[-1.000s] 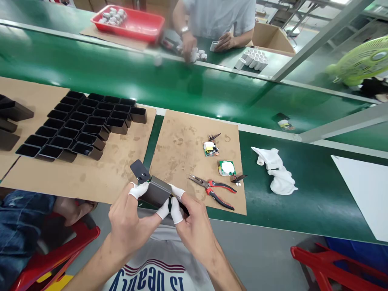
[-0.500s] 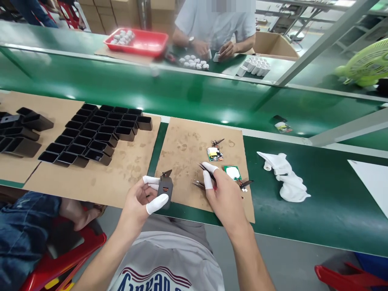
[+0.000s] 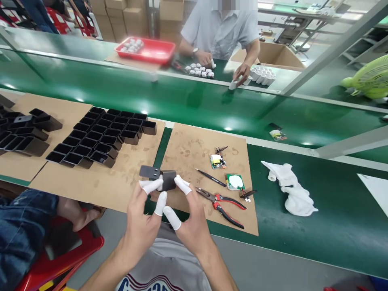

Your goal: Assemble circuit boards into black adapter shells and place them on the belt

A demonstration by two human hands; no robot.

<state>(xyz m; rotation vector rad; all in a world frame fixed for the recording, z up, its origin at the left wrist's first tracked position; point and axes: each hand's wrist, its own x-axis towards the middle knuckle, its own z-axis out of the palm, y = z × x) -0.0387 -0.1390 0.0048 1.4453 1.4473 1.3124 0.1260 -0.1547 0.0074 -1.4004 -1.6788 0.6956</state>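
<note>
Case (image 3: 168,180), black, aloft between both hands, with a dark plate (image 3: 150,172) jutting from its left end. Left hand (image 3: 141,218) half closed, holding at that end; right hand (image 3: 193,220) loosely spread, fingertips (image 3: 182,185) against the opposite end, thumb apart. Right of the right hand, on cardboard (image 3: 182,149): tweezers (image 3: 211,178), pliers (image 3: 217,198), a near circuit board (image 3: 234,182) and a farther circuit board (image 3: 217,161). Beyond the left hand, leftward, rows of black shells (image 3: 93,137).
</note>
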